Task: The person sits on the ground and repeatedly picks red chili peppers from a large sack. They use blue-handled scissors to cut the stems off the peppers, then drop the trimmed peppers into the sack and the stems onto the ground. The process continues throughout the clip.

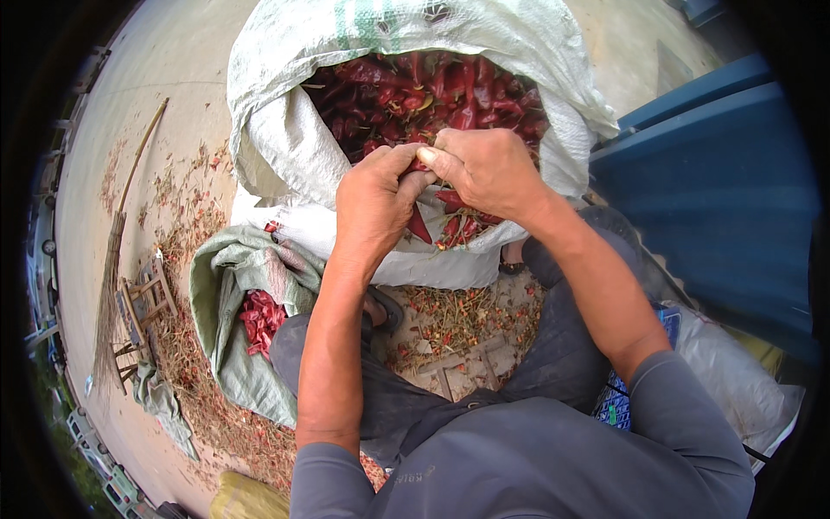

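A large white woven sack (pixel 415 263) stands between my knees, its mouth rolled back over many dried red chilli peppers (pixel 463 87). Above its near edge my left hand (pixel 382 194) and my right hand (pixel 493 168) meet, thumbs together, both gripping a red chilli pepper (pixel 417 166). Its middle is partly hidden by the fingers. The pointed end of a chilli (pixel 419 224) hangs below my left hand; whether it belongs to the held one I cannot tell. Below the hands, more chillies and stem bits (pixel 463 230) lie on the sack's near lip.
At the left, a green woven sack (pixel 224 324) holds red chilli pieces (pixel 261 321). Beyond it are a twig broom (pixel 110 279), a small wooden stool (pixel 146 295) and scattered stems. A blue metal panel (pixel 707 201) stands close on the right, with a clear plastic bag (pixel 733 376) below it.
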`<action>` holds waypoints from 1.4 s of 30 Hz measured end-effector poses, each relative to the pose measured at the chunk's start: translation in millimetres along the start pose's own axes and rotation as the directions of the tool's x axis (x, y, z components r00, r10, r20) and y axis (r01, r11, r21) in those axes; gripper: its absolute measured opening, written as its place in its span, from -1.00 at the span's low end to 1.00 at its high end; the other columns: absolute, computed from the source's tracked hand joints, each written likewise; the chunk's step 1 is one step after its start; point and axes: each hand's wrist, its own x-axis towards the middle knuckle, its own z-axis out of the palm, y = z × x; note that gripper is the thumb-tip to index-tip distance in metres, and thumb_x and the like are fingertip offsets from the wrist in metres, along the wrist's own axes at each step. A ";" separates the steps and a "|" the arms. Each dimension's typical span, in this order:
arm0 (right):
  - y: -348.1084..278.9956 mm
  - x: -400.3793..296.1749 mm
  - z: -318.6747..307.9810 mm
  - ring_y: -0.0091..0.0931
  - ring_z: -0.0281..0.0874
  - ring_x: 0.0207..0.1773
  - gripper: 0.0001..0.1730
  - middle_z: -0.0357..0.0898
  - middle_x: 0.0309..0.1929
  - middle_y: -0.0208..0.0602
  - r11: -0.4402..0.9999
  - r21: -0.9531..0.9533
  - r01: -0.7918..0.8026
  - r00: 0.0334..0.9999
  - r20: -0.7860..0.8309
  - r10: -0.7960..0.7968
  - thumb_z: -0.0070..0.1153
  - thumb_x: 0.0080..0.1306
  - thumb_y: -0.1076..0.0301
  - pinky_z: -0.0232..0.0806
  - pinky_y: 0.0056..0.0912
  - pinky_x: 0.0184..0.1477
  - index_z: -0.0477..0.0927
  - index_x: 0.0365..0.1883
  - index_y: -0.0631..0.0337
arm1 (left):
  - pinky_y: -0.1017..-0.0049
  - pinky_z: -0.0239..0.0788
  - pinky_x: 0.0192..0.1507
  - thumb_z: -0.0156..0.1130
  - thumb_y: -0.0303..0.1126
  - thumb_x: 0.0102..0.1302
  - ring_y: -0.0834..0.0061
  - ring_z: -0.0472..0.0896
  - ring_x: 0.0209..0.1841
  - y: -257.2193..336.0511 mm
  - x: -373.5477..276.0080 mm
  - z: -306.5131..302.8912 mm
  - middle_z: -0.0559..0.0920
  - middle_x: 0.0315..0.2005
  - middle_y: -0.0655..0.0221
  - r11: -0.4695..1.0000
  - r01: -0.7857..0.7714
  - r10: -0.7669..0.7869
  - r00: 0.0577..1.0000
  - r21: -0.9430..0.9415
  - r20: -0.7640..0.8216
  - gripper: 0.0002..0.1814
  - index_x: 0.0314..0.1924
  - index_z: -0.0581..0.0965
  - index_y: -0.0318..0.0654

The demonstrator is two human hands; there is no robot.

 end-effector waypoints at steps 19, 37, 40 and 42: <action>27.8 14.7 -32.1 -0.67 0.27 -0.71 -0.63 0.53 -0.61 -0.39 -0.105 0.980 -0.171 0.977 0.182 0.111 -0.01 0.57 0.16 0.22 -0.56 -0.61 0.50 -0.42 0.18 | 0.69 0.40 -0.34 0.24 -0.36 0.49 0.76 0.54 -0.42 -0.9 2.6 -14.9 0.65 -0.37 0.53 0.537 0.229 -0.310 0.949 -0.812 0.062 -0.89 -0.11 0.60 -0.22; 8.8 -34.3 38.4 -0.28 0.77 -0.22 -0.82 0.77 -0.26 -0.21 0.814 -0.443 0.376 0.499 0.837 0.225 0.20 0.16 0.42 0.56 -0.22 -0.29 0.79 -0.31 0.15 | 0.68 0.28 -0.46 0.51 -0.31 0.26 0.76 0.44 -0.50 8.7 4.9 -30.2 0.54 -0.48 0.56 0.734 0.297 -0.383 0.924 -0.611 -0.011 -0.74 -0.31 0.52 -0.18; 9.6 -44.1 56.6 -0.31 0.78 -0.19 -0.80 0.78 -0.22 -0.25 0.778 -0.475 0.411 0.469 0.842 0.266 0.21 0.17 0.41 0.56 -0.24 -0.28 0.80 -0.26 0.12 | 0.66 0.24 -0.51 0.50 -0.34 0.24 0.75 0.39 -0.58 11.9 6.0 -33.2 0.52 -0.54 0.55 0.750 0.323 -0.406 0.914 -0.577 -0.016 -0.73 -0.36 0.50 -0.16; 6.5 -39.0 54.8 -0.33 0.78 -0.16 -0.79 0.79 -0.19 -0.29 0.765 -0.464 0.446 0.417 0.864 0.281 0.23 0.18 0.38 0.56 -0.22 -0.27 0.80 -0.23 0.12 | 0.65 0.24 -0.53 0.46 -0.38 0.24 0.73 0.39 -0.62 12.6 5.1 -34.1 0.53 -0.53 0.52 0.797 0.330 -0.408 0.912 -0.506 -0.048 -0.78 -0.34 0.53 -0.22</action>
